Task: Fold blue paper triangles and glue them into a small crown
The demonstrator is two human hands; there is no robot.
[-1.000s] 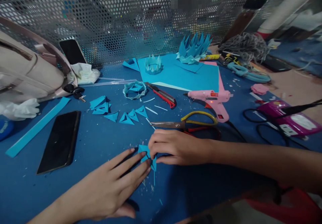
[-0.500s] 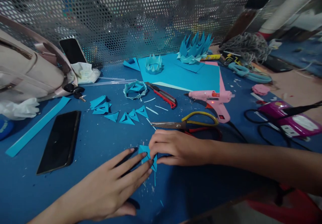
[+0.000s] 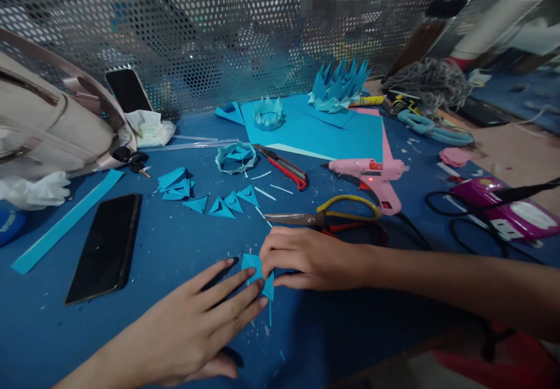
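A small square of blue paper with fold lines lies flat on the blue tabletop. Across its lower left side, my left hand rests with fingers stretched out, the tips on the paper. My right hand has its fingers curled together at the paper's right edge, pinching or pressing it; the fingertips partly hide that edge. Beyond the hands lie several folded blue paper triangles and a stack of folded pieces. Scissors with yellow and red handles lie just past my right hand.
A pink glue gun and a red utility knife lie farther back. Folded paper crowns stand on blue sheets. At left are a phone, a blue paper strip and a bag.
Both hands stay almost where they were on the blue paper. The whole view has shifted very slightly.
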